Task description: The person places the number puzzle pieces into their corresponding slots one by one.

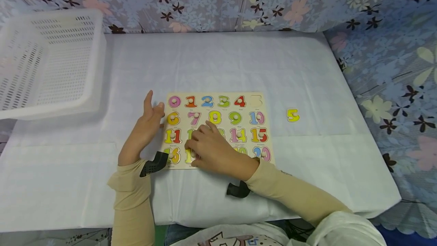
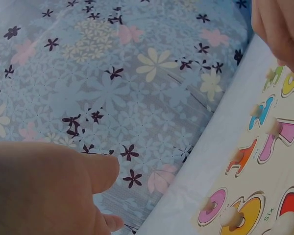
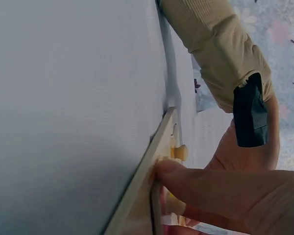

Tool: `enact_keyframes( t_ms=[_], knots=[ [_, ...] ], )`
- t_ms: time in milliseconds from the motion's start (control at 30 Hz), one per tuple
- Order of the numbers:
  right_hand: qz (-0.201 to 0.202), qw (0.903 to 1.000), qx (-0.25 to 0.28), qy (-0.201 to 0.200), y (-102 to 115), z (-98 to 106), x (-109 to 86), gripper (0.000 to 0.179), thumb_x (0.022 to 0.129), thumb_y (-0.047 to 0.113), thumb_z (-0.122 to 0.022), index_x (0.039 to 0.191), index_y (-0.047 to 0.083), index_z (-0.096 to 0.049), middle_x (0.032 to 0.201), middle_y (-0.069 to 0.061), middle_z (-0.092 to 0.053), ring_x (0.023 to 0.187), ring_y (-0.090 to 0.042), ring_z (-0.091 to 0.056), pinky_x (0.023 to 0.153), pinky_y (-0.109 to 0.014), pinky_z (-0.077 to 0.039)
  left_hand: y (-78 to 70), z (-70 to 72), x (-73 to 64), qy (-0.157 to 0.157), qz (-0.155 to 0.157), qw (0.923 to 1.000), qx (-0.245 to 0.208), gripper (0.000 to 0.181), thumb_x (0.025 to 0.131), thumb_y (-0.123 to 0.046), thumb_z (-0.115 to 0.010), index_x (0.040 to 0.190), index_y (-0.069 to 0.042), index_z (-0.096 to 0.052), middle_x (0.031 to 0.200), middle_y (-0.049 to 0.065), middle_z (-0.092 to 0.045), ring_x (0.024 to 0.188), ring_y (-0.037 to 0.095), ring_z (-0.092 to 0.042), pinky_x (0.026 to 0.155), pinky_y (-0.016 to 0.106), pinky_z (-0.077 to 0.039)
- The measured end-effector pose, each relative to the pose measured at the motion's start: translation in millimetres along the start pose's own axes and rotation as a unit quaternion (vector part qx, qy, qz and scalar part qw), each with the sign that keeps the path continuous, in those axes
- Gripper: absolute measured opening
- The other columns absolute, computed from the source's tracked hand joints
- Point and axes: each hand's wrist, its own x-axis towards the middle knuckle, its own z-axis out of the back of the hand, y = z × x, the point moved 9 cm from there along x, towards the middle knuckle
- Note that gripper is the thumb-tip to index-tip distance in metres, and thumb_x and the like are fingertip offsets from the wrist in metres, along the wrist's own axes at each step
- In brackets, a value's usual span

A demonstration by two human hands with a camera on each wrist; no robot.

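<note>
A wooden number puzzle board lies on the white cloth, with knobbed number pieces in rows. The right hand reaches over its lower part with fingers curled. Its thumb and a fingertip pinch the number 17 piece in the bottom row, partly hidden by the hand. At the board's left edge is the left hand, holding nothing, with one finger pointing up and away. A yellow number 5 piece lies apart to the right of the board. The top-right recess is bare wood.
A white plastic basket stands at the back left of the table. Flowered fabric hangs behind the table and along its right side. Black wrist straps sit over the beige sleeves.
</note>
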Motion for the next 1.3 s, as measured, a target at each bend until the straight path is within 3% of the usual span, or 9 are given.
enact_keyframes(
  t_ms=[200, 533, 667, 833, 933, 1067, 1233, 1300],
  knots=[
    [-0.001, 1.0000, -0.002, -0.009, 1.0, 2.1, -2.7, 0.030, 0.076, 0.031, -0.084, 0.100, 0.018, -0.072, 0.095, 0.003, -0.061, 0.106, -0.020, -0.050, 0.111, -0.053, -0.022, 0.0, -0.1, -0.1, -0.001, 0.004, 1.0000, -0.002, 0.073, 0.101, -0.056, -0.023, 0.153, -0.025, 0.019, 0.144, 0.030, -0.039, 0.118, 0.047, -0.052, 0.107, 0.060, -0.028],
    [-0.053, 0.9980, -0.012, -0.034, -7.0, 1.3, -4.4, 0.031, 0.070, 0.032, -0.086, 0.077, 0.017, -0.060, 0.077, 0.007, -0.052, 0.092, -0.020, -0.050, 0.110, -0.050, -0.025, -0.4, -0.5, -0.1, -0.001, -0.003, 1.0000, -0.004, 0.073, 0.101, -0.056, -0.023, 0.153, -0.024, 0.019, 0.145, 0.029, -0.038, 0.118, 0.047, -0.053, 0.107, 0.059, -0.028],
    [-0.057, 0.9973, -0.004, -0.047, -9.6, 5.1, -5.1, 0.027, 0.070, 0.027, -0.085, 0.082, 0.016, -0.064, 0.081, 0.005, -0.055, 0.093, -0.021, -0.050, 0.111, -0.051, -0.021, -0.8, -0.5, -0.6, -0.001, -0.003, 1.0000, -0.006, 0.073, 0.101, -0.056, -0.023, 0.153, -0.024, 0.018, 0.146, 0.029, -0.037, 0.119, 0.047, -0.052, 0.107, 0.059, -0.029],
    [-0.056, 0.9969, 0.044, -0.034, -20.2, 10.5, -11.4, 0.031, 0.073, 0.030, -0.084, 0.097, 0.018, -0.069, 0.093, 0.004, -0.060, 0.103, -0.021, -0.048, 0.112, -0.049, -0.019, -0.9, -1.0, -0.8, 0.000, -0.004, 1.0000, -0.006, 0.075, 0.101, -0.058, -0.024, 0.153, -0.025, 0.019, 0.146, 0.029, -0.036, 0.121, 0.046, -0.050, 0.107, 0.059, -0.029],
    [-0.099, 0.9919, 0.066, -0.046, -46.7, 24.7, -25.4, 0.028, 0.076, 0.024, -0.082, 0.100, 0.016, -0.070, 0.100, 0.000, -0.063, 0.109, -0.025, -0.048, 0.109, -0.048, -0.023, -1.3, -1.6, -0.9, 0.001, -0.008, 1.0000, -0.006, 0.076, 0.100, -0.058, -0.024, 0.153, -0.024, 0.019, 0.147, 0.030, -0.035, 0.122, 0.047, -0.049, 0.106, 0.059, -0.029],
    [-0.188, 0.9760, 0.068, -0.086, -105.0, 49.8, -60.6, 0.026, 0.079, 0.015, -0.079, 0.103, 0.010, -0.072, 0.104, -0.007, -0.067, 0.109, -0.032, -0.050, 0.104, -0.051, -0.027, -1.1, -3.1, -1.2, 0.007, -0.012, 0.9998, -0.017, 0.075, 0.100, -0.058, -0.024, 0.152, -0.025, 0.020, 0.151, 0.027, -0.029, 0.127, 0.044, -0.045, 0.107, 0.056, -0.031],
    [-0.330, 0.9355, 0.046, -0.118, -176.9, 76.0, -122.9, 0.029, 0.081, 0.014, -0.077, 0.109, 0.005, -0.072, 0.106, -0.018, -0.066, 0.109, -0.045, -0.047, 0.103, -0.069, -0.014, -1.1, -3.9, -1.3, 0.011, -0.015, 0.9995, -0.024, 0.074, 0.101, -0.057, -0.024, 0.152, -0.025, 0.020, 0.150, 0.029, -0.029, 0.129, 0.043, -0.043, 0.107, 0.054, -0.031],
    [-0.359, 0.9256, 0.039, -0.113, -196.2, 80.8, -143.5, 0.035, 0.082, 0.013, -0.076, 0.115, 0.003, -0.069, 0.113, -0.023, -0.062, 0.111, -0.051, -0.044, 0.100, -0.073, -0.013, -1.4, -4.0, -1.3, 0.011, -0.015, 0.9995, -0.025, 0.073, 0.101, -0.056, -0.023, 0.152, -0.026, 0.020, 0.149, 0.030, -0.031, 0.127, 0.044, -0.045, 0.107, 0.055, -0.031]
  ],
)
